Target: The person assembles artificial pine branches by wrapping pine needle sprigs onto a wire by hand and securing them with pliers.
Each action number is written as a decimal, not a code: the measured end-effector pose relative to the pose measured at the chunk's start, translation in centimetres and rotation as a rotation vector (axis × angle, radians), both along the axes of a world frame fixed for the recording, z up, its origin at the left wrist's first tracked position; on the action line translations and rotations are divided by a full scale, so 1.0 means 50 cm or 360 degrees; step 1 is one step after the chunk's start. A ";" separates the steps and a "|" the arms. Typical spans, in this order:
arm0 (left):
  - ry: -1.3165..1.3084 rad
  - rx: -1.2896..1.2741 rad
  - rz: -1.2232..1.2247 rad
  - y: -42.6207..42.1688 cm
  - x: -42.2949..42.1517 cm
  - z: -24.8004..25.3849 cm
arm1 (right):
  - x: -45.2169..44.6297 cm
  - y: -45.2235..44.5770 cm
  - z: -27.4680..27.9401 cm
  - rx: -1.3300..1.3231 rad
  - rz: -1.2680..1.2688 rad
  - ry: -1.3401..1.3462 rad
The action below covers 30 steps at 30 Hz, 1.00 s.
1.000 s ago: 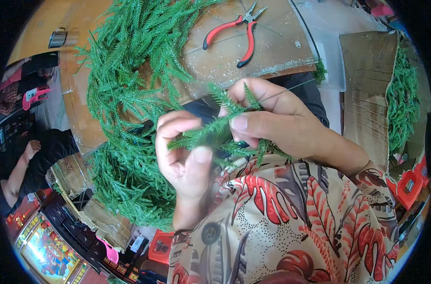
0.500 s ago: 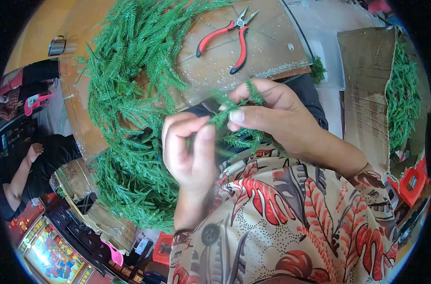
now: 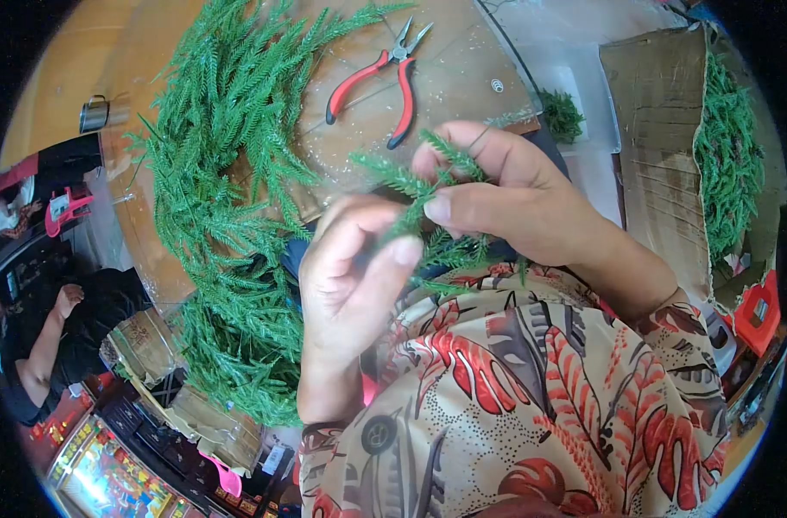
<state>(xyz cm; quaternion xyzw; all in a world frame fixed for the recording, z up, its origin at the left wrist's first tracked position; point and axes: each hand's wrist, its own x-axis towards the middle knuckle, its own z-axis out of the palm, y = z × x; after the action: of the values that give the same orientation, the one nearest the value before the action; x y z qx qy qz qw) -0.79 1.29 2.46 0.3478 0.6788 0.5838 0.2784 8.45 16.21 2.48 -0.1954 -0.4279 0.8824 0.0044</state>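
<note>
Both hands are at a green artificial pine sprig [image 3: 395,177] held above my lap. My right hand [image 3: 514,194] pinches it between thumb and fingers near where its stems branch. My left hand [image 3: 350,268] is closed on a lower twig of the same sprig, thumb against the bent fingers; its fingertips are a little blurred. More of the greenery hangs below the right hand. To the left lies a long heap of pine sprigs [image 3: 238,121], running down the table's edge. Red-handled pliers [image 3: 398,65] rest on the table with handles spread, beyond my hands.
Small white specks dot the brown table [image 3: 341,142]. At right stands a cardboard box [image 3: 657,129] with more green sprigs [image 3: 730,164] inside, near a red plastic stool [image 3: 758,312]. A metal cup [image 3: 94,114] is at far left. Another person's arm [image 3: 46,354] shows at left.
My left thumb and fingers have shifted right and slightly down along the sprig. The right hand keeps its pinch. The camera view has shifted a little, moving the table and pliers leftward.
</note>
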 end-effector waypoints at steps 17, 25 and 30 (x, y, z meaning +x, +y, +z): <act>-0.0080 0.0347 0.0703 0.026 0.064 -0.033 | 0.031 -0.001 -0.017 0.1897 -0.0731 0.0493; 0.0160 0.0492 0.0653 0.041 0.078 -0.051 | -0.001 -0.031 -0.040 0.1969 -0.0468 0.0615; 0.0213 0.0334 0.0622 0.038 0.078 -0.073 | 0.012 -0.031 -0.008 0.1451 -0.0100 0.0271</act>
<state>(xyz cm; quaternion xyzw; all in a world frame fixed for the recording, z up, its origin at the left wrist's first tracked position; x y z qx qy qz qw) 3.13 3.17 -1.19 0.2747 0.6857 0.6697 0.0767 9.04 14.64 2.09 -0.1133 -0.7642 0.6165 0.1518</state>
